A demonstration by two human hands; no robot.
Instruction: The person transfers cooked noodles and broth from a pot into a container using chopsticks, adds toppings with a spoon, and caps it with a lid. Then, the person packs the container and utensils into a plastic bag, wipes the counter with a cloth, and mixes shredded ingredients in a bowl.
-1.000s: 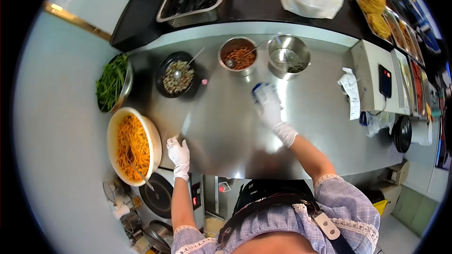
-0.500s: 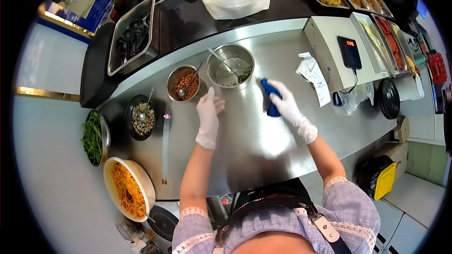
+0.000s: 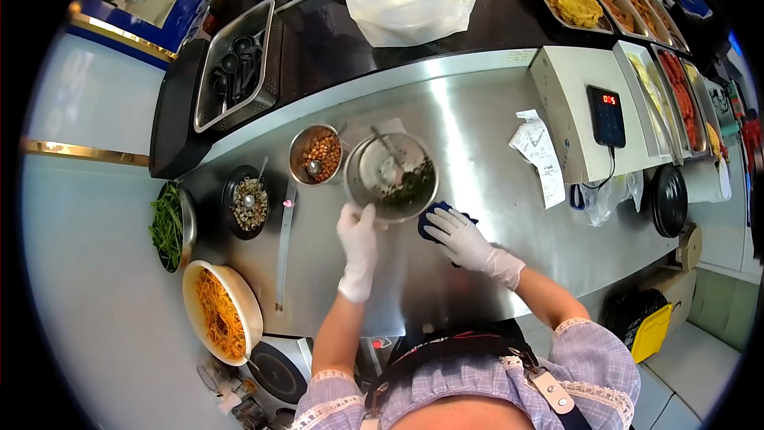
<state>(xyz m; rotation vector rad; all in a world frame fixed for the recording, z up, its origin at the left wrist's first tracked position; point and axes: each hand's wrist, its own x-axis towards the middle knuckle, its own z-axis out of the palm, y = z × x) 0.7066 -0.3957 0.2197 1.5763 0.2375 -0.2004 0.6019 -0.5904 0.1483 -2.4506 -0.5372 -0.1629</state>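
My gloved left hand (image 3: 358, 243) grips the near rim of a steel pot (image 3: 362, 191), thumb over the edge. The pot leans toward me, showing chopped dark greens (image 3: 415, 183) on its right side and a spoon (image 3: 385, 145) inside. Just right of it, my gloved right hand (image 3: 465, 243) presses on a folded dark blue cloth (image 3: 434, 221) on the steel counter, its fingers over the cloth. Left of the pot stands a smaller steel pot of peanuts (image 3: 321, 151) with a spoon.
A black bowl (image 3: 231, 219) of chopped pieces, a pan of green vegetables (image 3: 167, 227) and a cream bowl (image 3: 253, 310) of orange shreds stand left. Receipts (image 3: 541, 159) lie right, beside a box with a digital display (image 3: 609, 115). A plastic bag (image 3: 410, 4) sits on the raised ledge.
My left hand has taken hold of the larger pot, which has come nearer and tilted toward me. My right hand and the cloth have moved nearer and left. The camera view has shifted slightly.
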